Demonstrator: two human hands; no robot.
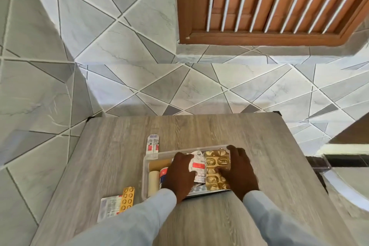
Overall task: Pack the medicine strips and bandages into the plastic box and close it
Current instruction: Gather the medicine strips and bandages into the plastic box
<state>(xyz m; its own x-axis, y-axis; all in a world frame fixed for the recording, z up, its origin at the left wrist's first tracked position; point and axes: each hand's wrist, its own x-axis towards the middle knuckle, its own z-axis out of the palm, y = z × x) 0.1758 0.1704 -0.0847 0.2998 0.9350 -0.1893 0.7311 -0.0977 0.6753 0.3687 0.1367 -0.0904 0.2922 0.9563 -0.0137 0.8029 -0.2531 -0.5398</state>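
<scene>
A clear plastic box (146, 166) sits open on the wooden table. Inside lie a cream bandage roll (153, 182), a white strip with a red label (199, 168) and a gold blister strip (217, 164). My left hand (180, 175) rests inside the box, pressing on the white strip. My right hand (238, 171) lies at the box's right side, with its thumb on the gold strip. Outside the box lie an orange strip (126, 199) on a white strip (108, 206) at front left, and a white and red strip (153, 146) behind the box. No lid is visible.
The grey wooden table (199, 126) stands against a wall of grey tiles. A brown louvred window frame (259, 6) is above. A dark ledge and pale curved object (343, 181) lie off the table's right edge.
</scene>
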